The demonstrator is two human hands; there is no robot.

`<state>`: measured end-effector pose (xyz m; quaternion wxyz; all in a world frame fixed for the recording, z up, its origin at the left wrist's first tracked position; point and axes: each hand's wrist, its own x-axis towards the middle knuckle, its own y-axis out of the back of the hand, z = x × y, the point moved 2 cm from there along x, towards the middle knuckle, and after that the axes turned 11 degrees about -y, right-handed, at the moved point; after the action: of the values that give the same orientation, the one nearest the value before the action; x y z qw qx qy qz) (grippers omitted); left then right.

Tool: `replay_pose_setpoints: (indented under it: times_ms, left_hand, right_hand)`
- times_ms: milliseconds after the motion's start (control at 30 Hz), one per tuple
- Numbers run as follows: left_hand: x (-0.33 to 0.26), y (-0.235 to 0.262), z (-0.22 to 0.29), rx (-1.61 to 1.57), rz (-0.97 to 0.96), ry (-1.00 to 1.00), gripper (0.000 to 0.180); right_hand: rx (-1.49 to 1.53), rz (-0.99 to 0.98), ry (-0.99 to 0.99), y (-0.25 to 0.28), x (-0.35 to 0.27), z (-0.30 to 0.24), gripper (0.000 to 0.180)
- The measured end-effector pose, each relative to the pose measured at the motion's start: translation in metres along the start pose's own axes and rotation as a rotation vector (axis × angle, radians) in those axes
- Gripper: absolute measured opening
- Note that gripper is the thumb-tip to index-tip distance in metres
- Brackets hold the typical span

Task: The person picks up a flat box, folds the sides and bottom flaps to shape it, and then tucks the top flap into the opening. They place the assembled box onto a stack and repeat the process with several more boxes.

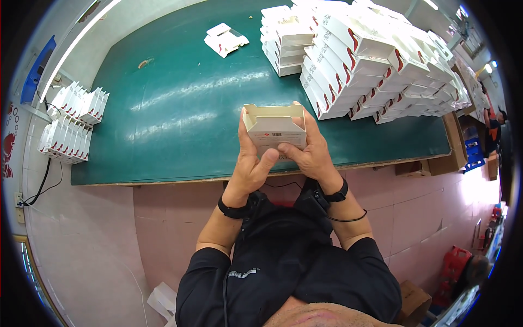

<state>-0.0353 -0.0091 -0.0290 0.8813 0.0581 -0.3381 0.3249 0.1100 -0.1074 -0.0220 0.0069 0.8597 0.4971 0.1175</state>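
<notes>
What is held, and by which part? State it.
A small white carton, top open, held by both hands: left hand on its left side, right hand on its right, thumbs on the front.

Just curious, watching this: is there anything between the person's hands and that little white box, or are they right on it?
Nothing visible is between them. The left hand and right hand both grip the open white box directly, thumbs pressed on its front, above the near edge of the green table.
</notes>
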Motion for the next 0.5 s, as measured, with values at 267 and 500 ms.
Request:
replay_pose_setpoints:
  times_ms: [267, 500]
  left_hand:
    - [0.002, 0.029, -0.008, -0.188, 0.044, 0.135, 0.075]
    - [0.001, 0.027, -0.003, -0.121, 0.03, 0.011, 0.068]
  right_hand:
    - [0.229, -0.083, -0.047, 0.005, -0.004, 0.011, 0.092]
    - [0.24, -0.162, -0.077, 0.008, -0.003, 0.01, 0.092]
